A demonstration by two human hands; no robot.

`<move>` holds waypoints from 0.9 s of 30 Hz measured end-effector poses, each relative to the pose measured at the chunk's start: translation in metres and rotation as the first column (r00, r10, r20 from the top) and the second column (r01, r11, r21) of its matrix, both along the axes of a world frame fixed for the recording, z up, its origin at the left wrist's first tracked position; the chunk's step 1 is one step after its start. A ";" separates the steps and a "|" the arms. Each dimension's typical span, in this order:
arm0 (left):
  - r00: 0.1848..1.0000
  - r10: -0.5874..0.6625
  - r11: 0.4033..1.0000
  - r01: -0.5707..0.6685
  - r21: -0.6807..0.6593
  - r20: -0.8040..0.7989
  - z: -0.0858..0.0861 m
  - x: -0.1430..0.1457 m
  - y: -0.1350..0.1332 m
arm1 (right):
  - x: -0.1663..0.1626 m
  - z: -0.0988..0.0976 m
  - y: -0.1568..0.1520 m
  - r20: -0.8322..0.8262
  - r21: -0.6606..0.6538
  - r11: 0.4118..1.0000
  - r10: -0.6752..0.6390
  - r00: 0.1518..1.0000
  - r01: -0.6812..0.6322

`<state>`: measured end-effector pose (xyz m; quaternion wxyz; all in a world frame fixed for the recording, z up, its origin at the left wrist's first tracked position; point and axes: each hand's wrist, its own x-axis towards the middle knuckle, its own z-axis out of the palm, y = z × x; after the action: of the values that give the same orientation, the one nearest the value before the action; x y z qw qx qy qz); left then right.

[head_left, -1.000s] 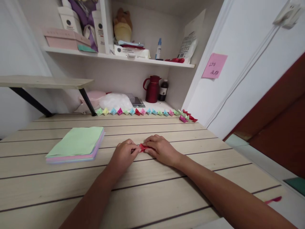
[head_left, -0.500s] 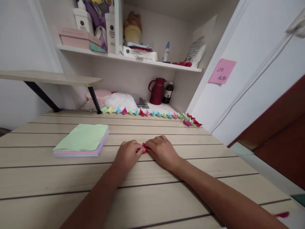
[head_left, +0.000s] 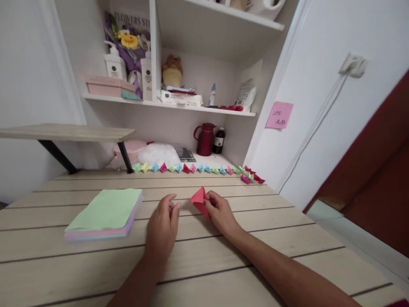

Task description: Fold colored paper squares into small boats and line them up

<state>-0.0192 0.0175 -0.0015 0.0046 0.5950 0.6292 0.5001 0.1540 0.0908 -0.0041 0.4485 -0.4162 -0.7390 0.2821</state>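
Observation:
My right hand (head_left: 220,212) pinches a small folded red paper piece (head_left: 200,199) and holds it just above the wooden table (head_left: 223,264). My left hand (head_left: 163,226) hovers a little to the left of the red piece, fingers loosely curved and apart, holding nothing. A stack of coloured square paper (head_left: 105,213), green sheet on top, lies to the left of my left hand. A row of small folded paper shapes (head_left: 191,169) in several colours runs along the table's far edge.
Behind the table are white shelves (head_left: 169,106) with bottles, boxes and a plush toy. A dark red jug (head_left: 204,139) and a small bottle stand in the lower niche. A wooden side shelf (head_left: 64,132) juts out at left. A pink note (head_left: 279,115) sticks on the right wall.
Both hands were pressed together on the red paper on the table. Now the right hand has lifted it and the left hand has let go. The camera has tilted upward.

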 end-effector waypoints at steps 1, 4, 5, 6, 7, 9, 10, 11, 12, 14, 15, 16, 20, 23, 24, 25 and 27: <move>0.999 0.026 0.998 -0.024 0.060 -0.025 0.001 0.004 -0.003 | 0.000 0.001 0.000 -0.057 -0.024 1.000 0.012 0.998 -0.014; 0.982 -0.040 0.964 0.086 0.251 -0.183 0.005 0.019 -0.012 | -0.001 0.002 -0.003 -0.083 -0.002 1.000 -0.022 0.996 0.022; 0.967 -0.091 0.953 0.155 0.261 -0.240 0.005 0.024 -0.013 | -0.001 0.003 -0.004 -0.055 0.031 0.998 -0.044 0.998 0.046; 0.957 -0.125 0.949 0.192 0.251 -0.260 0.005 0.027 -0.014 | -0.002 0.004 -0.007 -0.019 0.070 0.995 -0.065 0.998 0.066; 0.963 -0.128 0.955 0.184 0.231 -0.239 0.004 0.030 -0.014 | -0.002 0.004 -0.009 0.018 0.108 0.991 -0.080 0.997 0.077; 0.984 -0.122 0.982 0.139 0.124 -0.131 0.001 0.032 -0.010 | -0.003 0.005 -0.013 0.072 0.174 0.982 -0.092 0.993 0.078; 0.988 -0.134 0.989 0.139 0.056 -0.076 0.000 0.031 -0.008 | -0.003 0.005 -0.016 0.089 0.198 0.978 -0.087 0.992 0.068; 0.988 -0.152 0.988 0.152 -0.007 -0.026 -0.001 0.031 -0.006 | -0.003 0.005 -0.018 0.100 0.220 0.974 -0.078 0.992 0.054; 0.984 -0.175 0.983 0.176 -0.056 0.020 -0.002 0.030 -0.005 | -0.004 0.005 -0.020 0.108 0.240 0.970 -0.065 0.992 0.038; 0.973 -0.209 0.970 0.219 -0.102 0.094 -0.002 0.029 -0.003 | -0.004 0.005 -0.023 0.118 0.277 0.961 -0.042 0.992 0.008; 0.969 -0.215 0.967 0.228 -0.110 0.120 -0.001 0.029 -0.003 | -0.004 0.005 -0.025 0.119 0.292 0.956 -0.034 0.992 -0.002; 0.968 -0.212 0.966 0.228 -0.118 0.134 0.000 0.029 -0.003 | -0.004 0.005 -0.026 0.119 0.303 0.953 -0.026 0.992 -0.011; 0.983 -0.174 0.966 0.181 -0.182 0.056 -0.001 0.029 -0.001 | -0.004 0.005 -0.026 0.142 0.299 0.953 0.006 0.990 -0.049; 0.986 -0.154 0.966 0.136 -0.221 -0.068 -0.003 0.027 0.001 | -0.004 0.005 -0.024 0.222 0.277 0.959 -0.004 0.975 -0.060; 0.981 -0.154 0.965 0.125 -0.231 -0.113 -0.004 0.026 0.001 | -0.004 0.004 -0.023 0.261 0.271 0.961 -0.016 0.965 -0.058; 0.973 -0.164 0.963 0.122 -0.241 -0.160 -0.004 0.025 0.001 | -0.004 0.004 -0.022 0.303 0.265 0.962 -0.026 0.953 -0.059; 0.943 -0.209 0.957 0.142 -0.254 -0.259 -0.006 0.023 0.002 | -0.002 0.003 -0.020 0.383 0.256 0.964 -0.038 0.923 -0.067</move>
<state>0.0040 0.0199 -0.0073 0.0288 0.7098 0.6215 0.3304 0.1516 0.0712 -0.0011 0.3441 -0.3944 -0.8465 0.0973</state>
